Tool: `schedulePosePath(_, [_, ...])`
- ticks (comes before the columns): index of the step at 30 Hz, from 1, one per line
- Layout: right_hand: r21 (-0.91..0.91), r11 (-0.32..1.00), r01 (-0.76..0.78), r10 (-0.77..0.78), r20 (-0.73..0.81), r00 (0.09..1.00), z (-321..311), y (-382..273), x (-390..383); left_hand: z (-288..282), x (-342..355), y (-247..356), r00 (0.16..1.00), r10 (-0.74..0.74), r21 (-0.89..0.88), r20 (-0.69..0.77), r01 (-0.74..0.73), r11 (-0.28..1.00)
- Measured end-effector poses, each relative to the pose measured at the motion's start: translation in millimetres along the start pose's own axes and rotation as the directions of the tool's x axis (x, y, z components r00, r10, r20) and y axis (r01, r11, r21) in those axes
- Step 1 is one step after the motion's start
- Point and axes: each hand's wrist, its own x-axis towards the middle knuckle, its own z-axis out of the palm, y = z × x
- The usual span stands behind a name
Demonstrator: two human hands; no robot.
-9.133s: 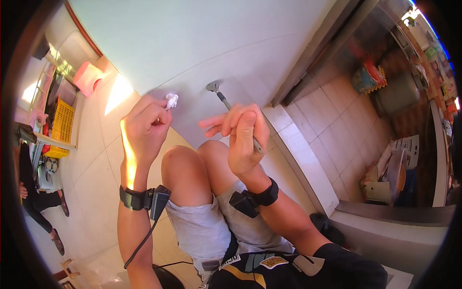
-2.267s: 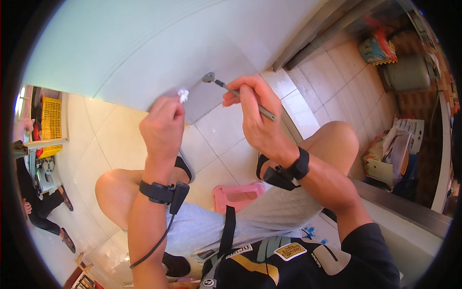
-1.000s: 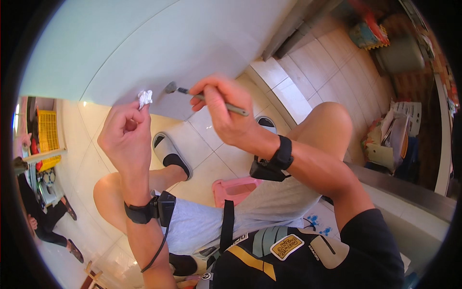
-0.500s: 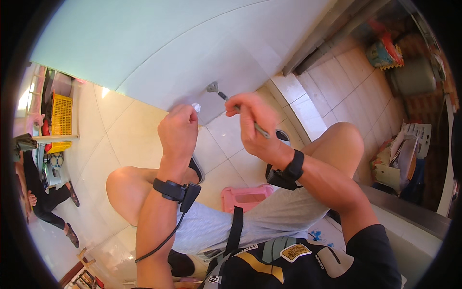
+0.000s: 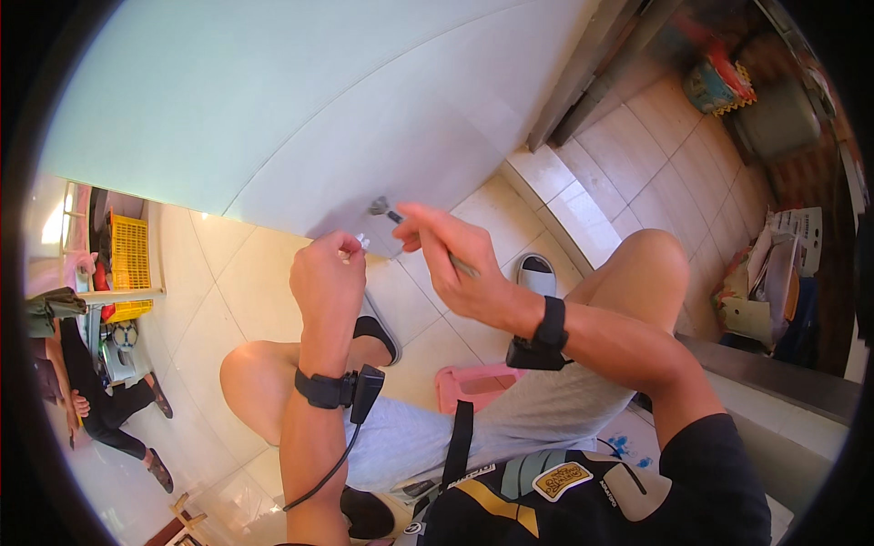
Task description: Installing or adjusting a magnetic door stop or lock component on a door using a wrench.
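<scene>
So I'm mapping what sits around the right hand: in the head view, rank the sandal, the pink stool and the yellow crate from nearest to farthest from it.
Measured from the right hand in the head view:
1. The sandal, just to its right on the floor tiles.
2. The pink stool, below it, between the knees.
3. The yellow crate, far off at the left edge.

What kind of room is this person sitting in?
Probably a plain tiled room or entry in a home or small workshop. The cream floor tiles, a pale painted wall, a low pink stool under the person and a yellow crate suggest that.
</scene>
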Motion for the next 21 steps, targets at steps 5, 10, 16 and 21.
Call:
schedulePosePath(5, [0.01,0.996,0.084,-0.084,0.053,0.995,-9.1,6.2,1.4,-39.3,-10.5,20.6,0.991,0.014,-0.096,-0.13,-0.027,0.995])
schedulePosePath(10, [-0.015,0.999,0.033,-0.032,0.1,0.995,6.4,9.7,-5.6,-69.2,-20.4,10.2,0.977,-0.146,-0.214,-0.154,0.111,0.97])
schedulePosePath(16, [-0.016,0.968,0.251,-0.244,0.186,0.952,8.8,11.4,-12.9,-74.0,-14.7,7.4,0.968,-0.229,-0.218,-0.104,0.203,0.955])
schedulePosePath(21, [0.023,0.929,0.37,-0.367,0.181,0.912,18.6,-8.2,-4.5,-67.4,-17.3,1.4,0.978,-0.191,-0.211,-0.081,0.171,0.962])
